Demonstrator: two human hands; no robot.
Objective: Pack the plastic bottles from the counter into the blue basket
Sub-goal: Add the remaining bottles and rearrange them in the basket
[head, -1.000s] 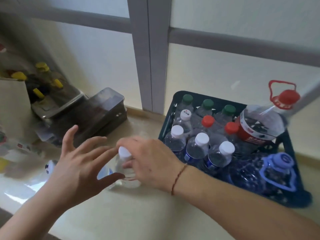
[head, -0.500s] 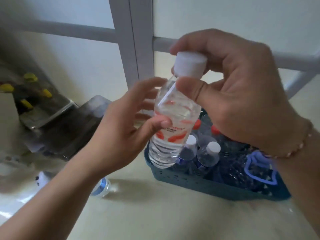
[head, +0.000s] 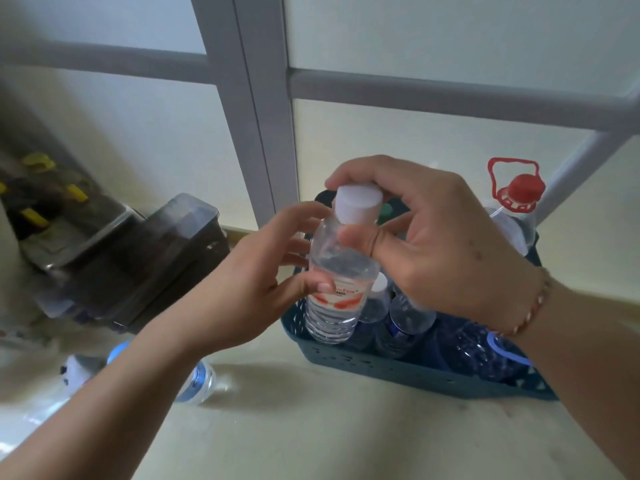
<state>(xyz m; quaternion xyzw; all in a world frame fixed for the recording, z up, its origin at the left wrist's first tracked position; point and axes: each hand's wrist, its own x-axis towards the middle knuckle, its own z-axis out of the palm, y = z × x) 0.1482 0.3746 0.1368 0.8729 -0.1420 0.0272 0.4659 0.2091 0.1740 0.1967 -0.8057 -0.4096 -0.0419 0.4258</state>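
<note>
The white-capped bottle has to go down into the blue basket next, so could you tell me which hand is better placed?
Probably the right hand: its grip pinches the white-capped bottle at the cap, basket-side, above the blue basket. The left hand only steadies its body.

Soft, dim daylight; left hand [head: 242,285] motion-blurred; faint shadow on counter [head: 311,427] below hands; wide-angle bending at edges.

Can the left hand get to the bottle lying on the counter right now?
Probably not yet. The left hand is gripping the bottle also held by the right hand. Once it lets go, the lying bottle, just under the left forearm, has nothing blocking it.
</note>
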